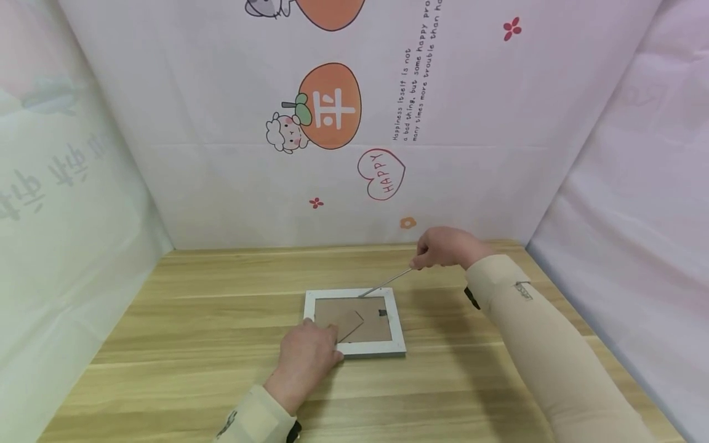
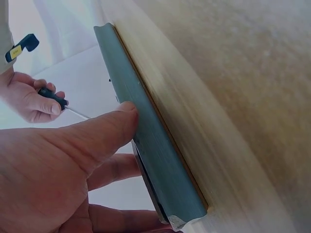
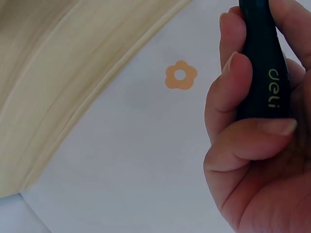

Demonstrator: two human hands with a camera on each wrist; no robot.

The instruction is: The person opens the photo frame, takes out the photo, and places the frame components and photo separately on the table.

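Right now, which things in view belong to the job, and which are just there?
In the job:
picture frame, back up, gripped by the left hand
brown backing board inside it
screwdriver in the right hand, tip at the frame's far inner edge

Just there:
wooden table under the frame
printed backdrop sheet

The screwdriver shaft (image 1: pixel 386 282) looks metal, the backing (image 1: pixel 335 311) matt, the table (image 1: pixel 166 338) wooden.

A wood-grained table (image 1: pixel 221 271) meets a white backdrop (image 1: pixel 221 184); the backdrop bears 2 orange fruits (image 1: pixel 346 132), 1 cartoon animal (image 1: pixel 285 131), 1 heart (image 1: pixel 381 175) reading HAPPY, 2 red flowers (image 1: pixel 517 29), 1 orange flower (image 1: pixel 403 223); 2 pale sheets (image 1: pixel 61 258) flank the table.
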